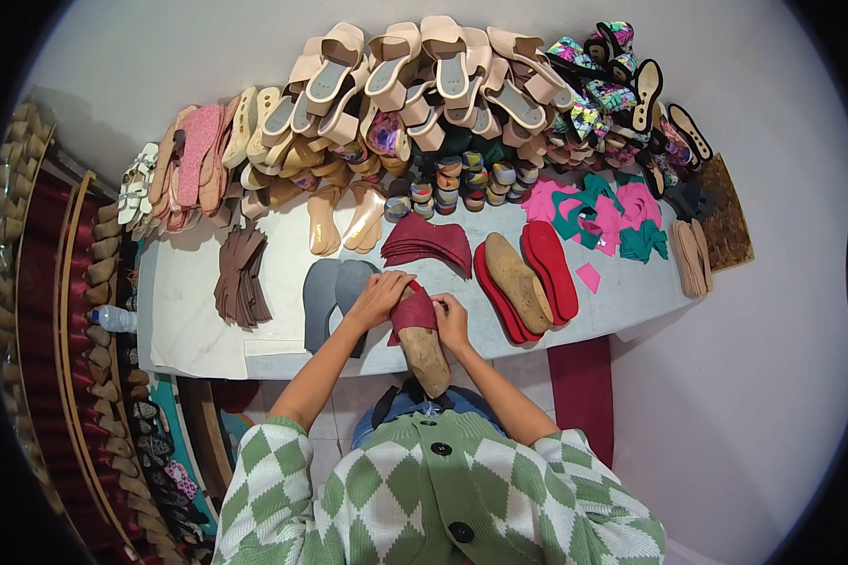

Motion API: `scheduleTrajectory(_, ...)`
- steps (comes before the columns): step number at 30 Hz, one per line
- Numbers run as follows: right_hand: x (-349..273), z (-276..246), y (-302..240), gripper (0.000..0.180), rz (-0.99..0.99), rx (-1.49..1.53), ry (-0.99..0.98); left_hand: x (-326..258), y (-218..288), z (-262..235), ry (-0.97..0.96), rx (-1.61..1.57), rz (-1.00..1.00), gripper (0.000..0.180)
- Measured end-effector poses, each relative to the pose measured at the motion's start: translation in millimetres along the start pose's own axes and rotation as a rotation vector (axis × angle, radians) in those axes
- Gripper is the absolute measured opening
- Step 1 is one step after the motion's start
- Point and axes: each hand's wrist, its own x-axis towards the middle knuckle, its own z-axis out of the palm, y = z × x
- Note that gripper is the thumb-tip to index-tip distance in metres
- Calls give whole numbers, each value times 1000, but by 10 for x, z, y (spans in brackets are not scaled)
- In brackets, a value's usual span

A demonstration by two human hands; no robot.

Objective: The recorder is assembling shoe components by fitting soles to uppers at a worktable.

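Observation:
A worn wooden shoe last (424, 362) points toward me at the table's front edge, with a dark red shoe upper (414, 311) wrapped across it. My left hand (379, 298) is closed on the upper at its far left side, fingers over the far end of the last. At the right edge of the upper, my right hand (452, 323) is closed, pinching the material. A bit of brighter red shows at the far end, between my hands. Grey soles (320, 301) lie beside my left hand. Beyond my hands is a stack of dark red uppers (428, 245).
To the right, another wooden last (516, 282) lies among red soles (549, 273). Brown strips (242, 278) are piled on the left. Heaped beige heeled sandals (448, 61) line the back of the table. Pink and green scraps (598, 212) sit back right; shelved lasts (104, 273) stand left.

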Motion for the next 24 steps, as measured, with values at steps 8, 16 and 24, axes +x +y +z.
scheduleTrajectory(8, 58, -142, -83, 16, 121, -99, -90, 64, 10, 139, -4, 13, -35, 63)
scheduleTrajectory(16, 71, -140, 70, 33, 344, 357, -336, 157, -66, 265, -62, 31, 47, 73)
scheduleTrajectory(24, 119, -173, -142, 76, 189, 241, -572, 233, -105, 267, -167, 63, 57, 93)
